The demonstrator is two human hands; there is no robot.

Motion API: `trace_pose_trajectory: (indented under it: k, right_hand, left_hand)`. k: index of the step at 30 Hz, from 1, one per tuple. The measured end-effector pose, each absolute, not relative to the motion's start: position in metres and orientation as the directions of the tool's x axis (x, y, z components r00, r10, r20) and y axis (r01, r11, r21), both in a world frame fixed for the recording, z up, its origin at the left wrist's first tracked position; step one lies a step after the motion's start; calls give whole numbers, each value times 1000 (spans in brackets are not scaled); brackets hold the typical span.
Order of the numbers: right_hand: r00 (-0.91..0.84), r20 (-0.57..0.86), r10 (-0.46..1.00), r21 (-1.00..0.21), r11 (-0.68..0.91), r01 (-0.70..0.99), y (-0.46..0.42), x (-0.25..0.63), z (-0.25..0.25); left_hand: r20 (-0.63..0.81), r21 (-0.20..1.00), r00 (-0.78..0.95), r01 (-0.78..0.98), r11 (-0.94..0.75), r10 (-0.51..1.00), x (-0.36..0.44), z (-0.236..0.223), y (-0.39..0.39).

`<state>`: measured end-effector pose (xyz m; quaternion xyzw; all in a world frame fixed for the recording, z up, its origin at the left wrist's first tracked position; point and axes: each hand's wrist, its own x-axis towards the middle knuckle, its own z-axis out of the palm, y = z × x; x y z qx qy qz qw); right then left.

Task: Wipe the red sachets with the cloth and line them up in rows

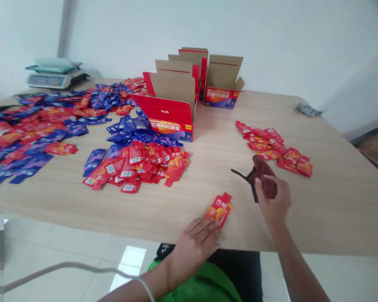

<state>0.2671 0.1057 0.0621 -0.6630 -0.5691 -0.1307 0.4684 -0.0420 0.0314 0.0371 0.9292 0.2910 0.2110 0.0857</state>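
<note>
Sachets [134, 163] lay heaped, seemingly pending, a smaller group [276, 144] perhaps finished; left hand [200, 239] rested flat on another sachet [219, 208], right hand [275, 201] gripped a maroon object [266, 169].

There are two hands [198, 240], one scale [46, 80], one dark-red item [261, 165], at least four cartons [171, 119] and uncountably many sachets [135, 160].

Head camera, one view: forward and down.
Looks from above the green garment [204, 283], across the tabletop [327, 209] to the pale wall [277, 37]; left hand [197, 241] and right hand [275, 203] close, low in view; boxes [173, 113] farther off; scale [48, 80] well back, upper left.
</note>
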Motion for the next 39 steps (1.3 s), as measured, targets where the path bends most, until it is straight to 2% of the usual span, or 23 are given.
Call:
trace_pose_trajectory:
  k: [5,11,15,19,25,29,32,39]
  right_hand:
    - [561,506,656,-677,-102,729,58,268,41]
    - [697,325,639,-782,-233,578,35,265,30]
    - [775,213,595,-821,-321,472,38,264,38]
    - [768,166,619,-855,-298,424,41,267,37]
    - [728,140,671,-901,-219,375,41,269,33]
    - [706,129,696,-882,-245,403,41,268,34]
    - [689,123,714,-870,-256,421,40,267,34]
    - [671,136,729,-857,-253,449,41,272,29]
  left_hand:
    - [248,175,728,616,-768,640,-37,35,35]
    - [216,54,794,572,-819,568,-53,27,25]
    - [340,-24,769,582,-813,541,-54,5,18]
    - [475,52,711,565,-823,518,-55,1,18]
    - [542,201,642,527,-826,542,-101,76,49]
    - [651,84,535,655,-751,539,-144,118,101]
    - [650,19,463,783,-622,603,-162,128,147]
    - [486,-57,462,864,-501,742,-162,90,202]
